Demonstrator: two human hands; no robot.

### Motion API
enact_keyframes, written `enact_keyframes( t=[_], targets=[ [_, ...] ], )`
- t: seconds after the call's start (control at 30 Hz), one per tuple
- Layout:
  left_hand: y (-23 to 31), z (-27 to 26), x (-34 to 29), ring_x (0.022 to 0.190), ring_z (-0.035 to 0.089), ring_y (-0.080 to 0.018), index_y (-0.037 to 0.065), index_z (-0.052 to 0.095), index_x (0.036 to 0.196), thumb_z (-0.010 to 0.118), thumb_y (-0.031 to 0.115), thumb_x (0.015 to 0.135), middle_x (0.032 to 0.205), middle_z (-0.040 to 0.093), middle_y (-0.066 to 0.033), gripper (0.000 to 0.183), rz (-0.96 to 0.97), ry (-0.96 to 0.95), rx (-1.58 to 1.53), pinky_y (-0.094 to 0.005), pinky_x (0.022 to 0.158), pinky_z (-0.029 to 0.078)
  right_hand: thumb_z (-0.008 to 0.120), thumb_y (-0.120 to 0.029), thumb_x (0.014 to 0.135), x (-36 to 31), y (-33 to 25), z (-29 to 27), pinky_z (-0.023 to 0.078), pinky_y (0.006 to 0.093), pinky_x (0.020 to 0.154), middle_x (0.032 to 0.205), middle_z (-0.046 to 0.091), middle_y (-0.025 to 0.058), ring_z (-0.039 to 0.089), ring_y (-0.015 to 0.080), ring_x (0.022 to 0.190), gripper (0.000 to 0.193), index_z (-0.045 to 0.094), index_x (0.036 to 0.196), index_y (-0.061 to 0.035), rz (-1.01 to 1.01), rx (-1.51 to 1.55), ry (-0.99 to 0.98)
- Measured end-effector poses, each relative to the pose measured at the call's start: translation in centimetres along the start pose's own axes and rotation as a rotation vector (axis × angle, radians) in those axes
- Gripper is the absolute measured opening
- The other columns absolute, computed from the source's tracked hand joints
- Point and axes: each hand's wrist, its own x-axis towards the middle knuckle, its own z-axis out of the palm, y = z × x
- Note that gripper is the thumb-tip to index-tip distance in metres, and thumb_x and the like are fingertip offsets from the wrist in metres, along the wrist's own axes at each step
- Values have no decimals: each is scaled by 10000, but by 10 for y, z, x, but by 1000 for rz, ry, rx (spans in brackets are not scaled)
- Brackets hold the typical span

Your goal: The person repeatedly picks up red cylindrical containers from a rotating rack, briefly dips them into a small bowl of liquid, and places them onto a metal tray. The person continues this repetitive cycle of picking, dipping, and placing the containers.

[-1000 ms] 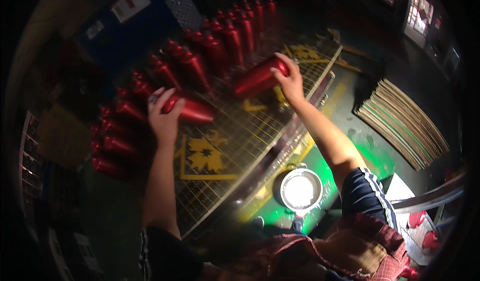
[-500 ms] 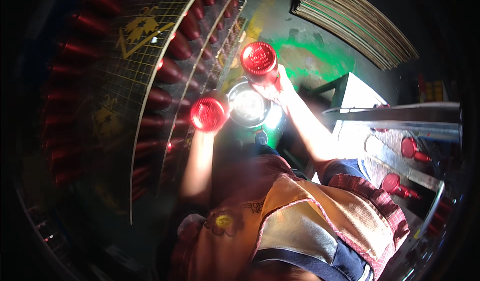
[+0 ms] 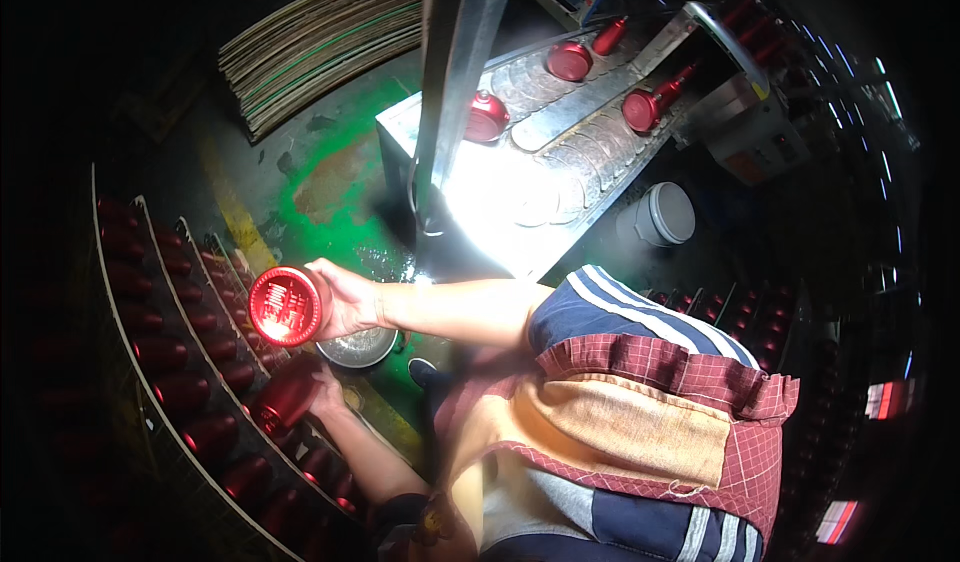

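Note:
My right hand (image 3: 347, 300) is closed around a red bottle (image 3: 286, 307), whose round base with raised lettering faces up toward me. Below it, my left hand (image 3: 326, 394) grips another red bottle (image 3: 286, 390), tilted and in shadow beside the rack. A rack (image 3: 212, 359) with several tiers of red bottles runs along the lower left, very close to both bottles. Under my right hand lies a round metal pan (image 3: 360, 348), partly hidden by that hand.
A brightly lit machine table (image 3: 545, 132) carries several red bottles; a metal post (image 3: 448, 82) rises at its near corner. A white bucket (image 3: 668, 214) stands beside the table. Stacked boards (image 3: 325, 42) lie at the far left. More bottle racks (image 3: 745, 322) are on the right.
My view has swung right, bringing the machine table into sight. Both hands still hold their bottles; the left one now tilts beside the rack, its base turned away from me.

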Motion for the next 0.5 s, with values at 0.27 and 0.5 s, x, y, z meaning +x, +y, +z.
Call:
enact_keyframes(
  t=[0.27, 0.5],
  targets=[
    [-240, 87, -13, 892, 648, -322, 28, 515, 1296, 522, 422, 953, 1119, 645, -138, 523, 178, 201, 1113, -421, 728, 580, 511, -265, 982, -320, -85, -37, 497, 454, 985, 1222, 621, 126, 626, 255, 1086, 350, 554, 1267, -67, -578, -127, 181],
    [-575, 83, 73, 1096, 595, -253, 43, 660, 1176, 746, 108, 803, 1205, 632, -128, 388, 392, -526, 1841, -366, 996, 447, 735, -192, 796, -589, -198, -54, 467, 382, 997, 1278, 546, 114, 572, 262, 1142, 444, 654, 1232, -164, -1460, -1452, 1049]
  ],
)
